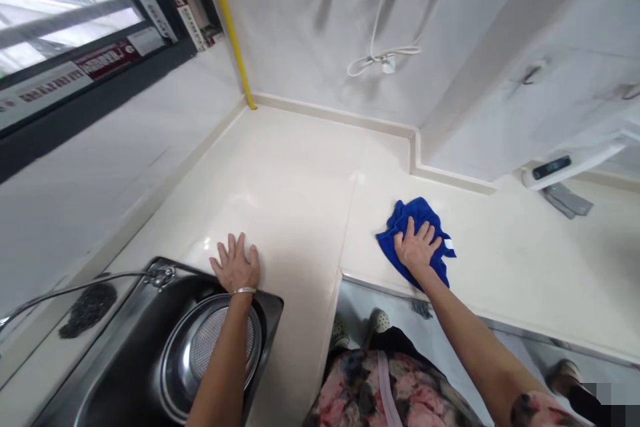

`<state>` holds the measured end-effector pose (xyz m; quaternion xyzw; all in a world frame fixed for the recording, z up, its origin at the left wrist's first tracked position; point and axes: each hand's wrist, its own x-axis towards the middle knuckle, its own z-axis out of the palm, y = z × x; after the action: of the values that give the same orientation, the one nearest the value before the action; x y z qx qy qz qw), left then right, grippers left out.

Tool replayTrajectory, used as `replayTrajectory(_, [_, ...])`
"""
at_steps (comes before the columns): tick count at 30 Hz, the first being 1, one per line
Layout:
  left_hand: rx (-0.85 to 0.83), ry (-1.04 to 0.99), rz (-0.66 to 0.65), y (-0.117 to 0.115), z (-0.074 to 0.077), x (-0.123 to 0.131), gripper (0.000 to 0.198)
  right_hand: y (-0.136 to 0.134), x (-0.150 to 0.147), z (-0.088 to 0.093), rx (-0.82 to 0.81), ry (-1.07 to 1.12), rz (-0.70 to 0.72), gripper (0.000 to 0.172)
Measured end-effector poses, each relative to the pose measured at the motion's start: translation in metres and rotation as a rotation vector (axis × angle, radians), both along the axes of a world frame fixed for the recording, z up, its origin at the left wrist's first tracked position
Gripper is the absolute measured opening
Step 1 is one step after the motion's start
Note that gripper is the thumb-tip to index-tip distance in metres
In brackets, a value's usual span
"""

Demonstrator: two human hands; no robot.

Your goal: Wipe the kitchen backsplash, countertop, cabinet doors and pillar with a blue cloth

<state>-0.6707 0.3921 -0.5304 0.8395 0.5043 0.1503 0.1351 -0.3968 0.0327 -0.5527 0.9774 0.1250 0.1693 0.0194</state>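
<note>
My right hand (416, 245) lies palm down with fingers spread on a crumpled blue cloth (403, 221), pressing it onto the cream countertop (300, 173) near its front edge. My left hand (235, 265) rests flat and open on the same countertop, just beyond the rim of a dark steel sink (125, 353). It holds nothing. A thin bracelet sits on the left wrist.
A metal bowl with a strainer (210, 347) lies in the sink, a faucet spout (75, 287) and dark scrubber (89, 308) to its left. A yellow pipe (230, 27) runs down the corner wall. White cord (385, 60) hangs below two blue valves. A white appliance (555, 170) sits far right.
</note>
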Motion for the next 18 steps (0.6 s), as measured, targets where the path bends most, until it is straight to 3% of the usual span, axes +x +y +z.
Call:
replayTrajectory(4, [0.033, -0.069, 0.028, 0.001, -0.006, -0.003, 0.055, 0.044, 0.017, -0.006, 0.058, -0.02, -0.044, 0.062])
replayTrajectory(9, [0.032, -0.116, 0.037, -0.001, -0.007, -0.006, 0.052, 0.113, 0.028, 0.0, 0.068, 0.053, 0.005, 0.065])
replayTrajectory(14, [-0.001, -0.114, 0.044, -0.003, -0.008, -0.01, 0.05, 0.212, 0.023, 0.016, 0.068, 0.187, 0.185, 0.068])
replayTrajectory(18, [0.031, -0.106, 0.034, -0.005, -0.013, -0.015, 0.05, 0.295, -0.008, 0.028, 0.075, 0.323, 0.39, 0.071])
